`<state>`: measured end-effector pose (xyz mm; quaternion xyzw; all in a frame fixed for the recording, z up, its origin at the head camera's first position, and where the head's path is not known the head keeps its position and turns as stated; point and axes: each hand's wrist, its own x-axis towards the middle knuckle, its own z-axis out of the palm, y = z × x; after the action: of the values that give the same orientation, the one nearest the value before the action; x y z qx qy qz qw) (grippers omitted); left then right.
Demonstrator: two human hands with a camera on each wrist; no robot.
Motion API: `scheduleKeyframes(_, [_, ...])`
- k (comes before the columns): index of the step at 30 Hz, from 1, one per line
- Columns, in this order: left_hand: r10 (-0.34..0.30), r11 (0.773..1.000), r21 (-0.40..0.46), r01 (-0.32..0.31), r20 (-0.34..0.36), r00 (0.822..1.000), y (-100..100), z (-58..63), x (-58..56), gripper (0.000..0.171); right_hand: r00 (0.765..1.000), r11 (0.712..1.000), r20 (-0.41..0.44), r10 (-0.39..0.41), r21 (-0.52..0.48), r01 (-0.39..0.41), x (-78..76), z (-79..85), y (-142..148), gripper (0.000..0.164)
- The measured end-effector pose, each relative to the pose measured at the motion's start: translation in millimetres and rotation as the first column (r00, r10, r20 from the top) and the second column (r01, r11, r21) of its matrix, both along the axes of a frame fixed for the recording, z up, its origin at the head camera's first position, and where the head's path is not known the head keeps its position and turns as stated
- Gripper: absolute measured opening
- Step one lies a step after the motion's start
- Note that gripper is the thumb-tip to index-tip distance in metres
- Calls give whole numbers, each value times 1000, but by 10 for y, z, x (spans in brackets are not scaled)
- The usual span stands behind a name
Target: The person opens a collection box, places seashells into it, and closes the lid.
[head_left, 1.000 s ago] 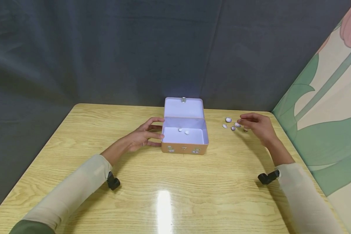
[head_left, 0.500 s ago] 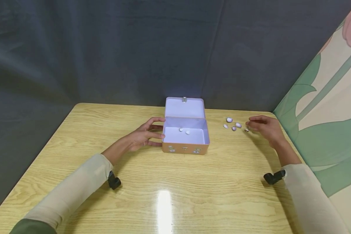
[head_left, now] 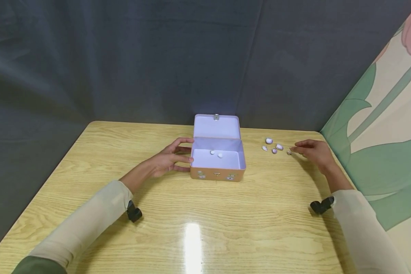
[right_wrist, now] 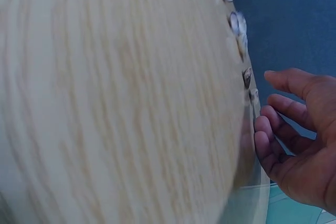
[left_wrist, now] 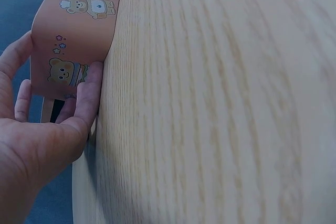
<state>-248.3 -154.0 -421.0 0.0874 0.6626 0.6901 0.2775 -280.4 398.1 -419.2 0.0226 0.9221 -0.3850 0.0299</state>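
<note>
An orange tin box (head_left: 217,174) with a lilac inside and printed bears stands on the table, its hinged lid (head_left: 216,126) raised. Two small pale seashells (head_left: 220,155) lie on its floor. At the box's left end is my left hand (head_left: 162,161), fingers spread and the fingertips touching the wall and rim. My right hand (head_left: 316,154) hovers at the right over loose seashells (head_left: 279,147), thumb and forefinger apart in the right wrist view. Nearest its fingertips lies a small dark-marked seashell (head_left: 289,152). No shell shows in its grasp.
Several seashells lie scattered right of the box on the wooden table (head_left: 253,213). Behind the table hangs a dark curtain (head_left: 171,64). A flower-patterned cloth (head_left: 394,160) borders the right edge. Each wrist wears a black camera (head_left: 321,206).
My right hand has shifted rightward, away from the middle shells, to the rightmost ones, and has lowered slightly. My left hand stays at the box. The two shells inside it have not moved.
</note>
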Motion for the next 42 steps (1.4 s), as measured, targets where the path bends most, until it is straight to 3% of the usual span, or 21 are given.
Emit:
scheduleKeyframes(11, [-2,1000,1,2,6,1000,-8,-14,9,77,999,995,14,32,98,-33,-63,-57,-6,52])
scheduleKeyframes(30, [2,1000,12,-2,9,1000,-11,0,22,78,1000,991,-16,27,129,-25,-50,-52,-64,43])
scheduleKeyframes(36, [-3,1000,13,2,11,1000,-12,14,20,79,999,994,-33,24,108,-20,-43,-34,-50,43])
scheduleKeyframes(42, [-8,1000,15,8,11,1000,-5,25,16,79,997,1000,-76,23,17,-21,-28,-10,-56,42])
